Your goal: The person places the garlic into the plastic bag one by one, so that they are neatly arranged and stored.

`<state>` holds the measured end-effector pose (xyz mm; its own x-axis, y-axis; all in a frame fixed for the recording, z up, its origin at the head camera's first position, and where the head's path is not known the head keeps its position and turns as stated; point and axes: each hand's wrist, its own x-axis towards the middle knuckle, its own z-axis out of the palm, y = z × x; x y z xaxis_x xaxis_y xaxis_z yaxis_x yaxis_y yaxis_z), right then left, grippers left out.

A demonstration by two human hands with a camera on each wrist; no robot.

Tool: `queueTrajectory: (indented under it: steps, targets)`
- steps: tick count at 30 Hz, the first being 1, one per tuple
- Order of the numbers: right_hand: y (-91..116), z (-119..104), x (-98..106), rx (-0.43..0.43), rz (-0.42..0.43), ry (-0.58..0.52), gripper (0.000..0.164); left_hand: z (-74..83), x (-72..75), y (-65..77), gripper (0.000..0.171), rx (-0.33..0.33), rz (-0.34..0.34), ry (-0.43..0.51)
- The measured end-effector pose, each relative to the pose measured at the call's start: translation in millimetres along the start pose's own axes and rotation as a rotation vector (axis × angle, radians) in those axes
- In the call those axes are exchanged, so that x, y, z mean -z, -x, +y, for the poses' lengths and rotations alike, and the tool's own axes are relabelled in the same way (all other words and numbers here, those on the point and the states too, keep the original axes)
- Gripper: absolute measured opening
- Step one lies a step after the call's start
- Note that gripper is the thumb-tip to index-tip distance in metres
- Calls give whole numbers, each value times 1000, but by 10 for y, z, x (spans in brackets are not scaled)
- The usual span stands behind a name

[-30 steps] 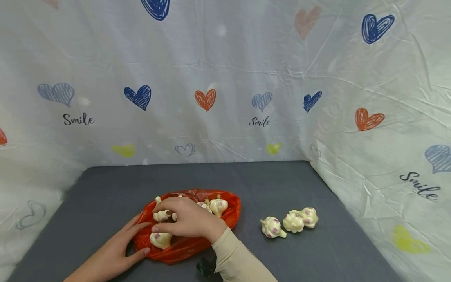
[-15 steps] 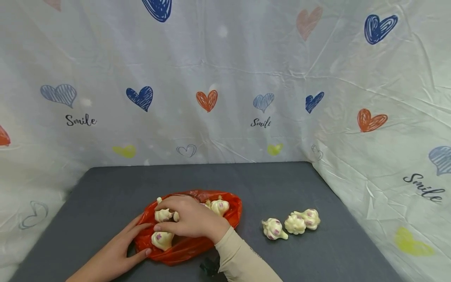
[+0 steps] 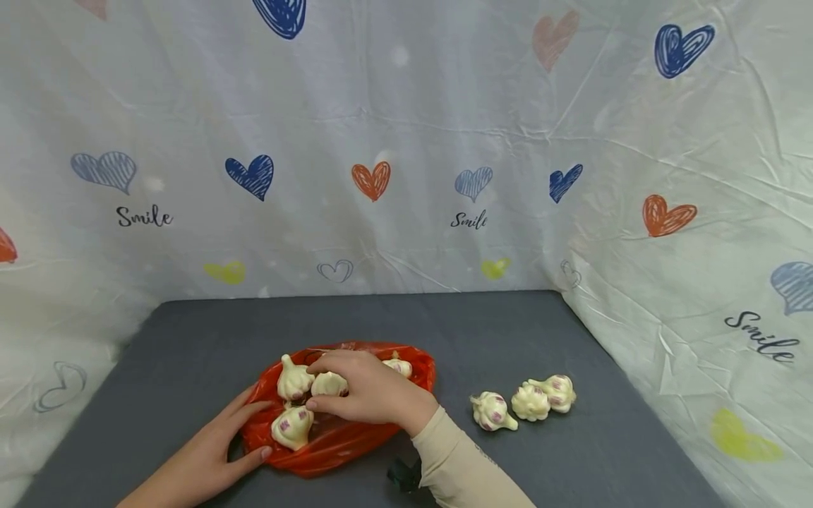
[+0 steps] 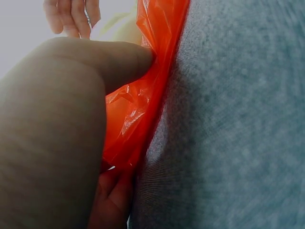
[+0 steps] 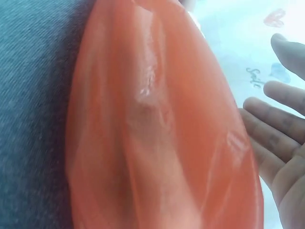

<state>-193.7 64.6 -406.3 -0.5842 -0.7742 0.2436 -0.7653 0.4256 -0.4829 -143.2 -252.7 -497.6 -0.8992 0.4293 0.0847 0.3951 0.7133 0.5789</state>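
3 garlic bulbs (image 3: 531, 402) lie on the dark grey table (image 3: 508, 339), walled by heart-printed sheeting (image 3: 419, 92), right of a red bag (image 3: 346, 449) holding more. The left hand (image 3: 219, 439) rests spread against the bag; the right hand (image 3: 376, 392), fingers loosely parted and holding nothing, hides some contents. A dark object (image 3: 401, 476) by the sleeve (image 3: 466, 466) is indistinct. Since the earlier frame, the right hand has shifted right, uncovering more of a stem-up bulb (image 3: 295, 381).

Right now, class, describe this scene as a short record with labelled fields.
Surface: dark tabletop
Container: open red bag
Inside: at least four garlic bulbs
Outside: three loose bulbs, right of the bag
Left hand: against the bag's left side
Right hand: over the bag, near one bulb; contact unclear
Backdrop: pale sheet with hearts
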Motion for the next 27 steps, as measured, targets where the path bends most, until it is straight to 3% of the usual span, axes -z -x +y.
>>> queueTrajectory:
  steps: [6, 15, 27]
  targets:
    - [97, 27, 39, -23, -6, 7, 49, -15, -14, 9, 70, 22, -15, 46]
    - [298, 111, 86, -63, 64, -10, 51, 9, 2, -6, 72, 26, -10, 43]
    - [536, 238, 182, -37, 146, -61, 41, -34, 7, 5, 74, 30, -22, 55]
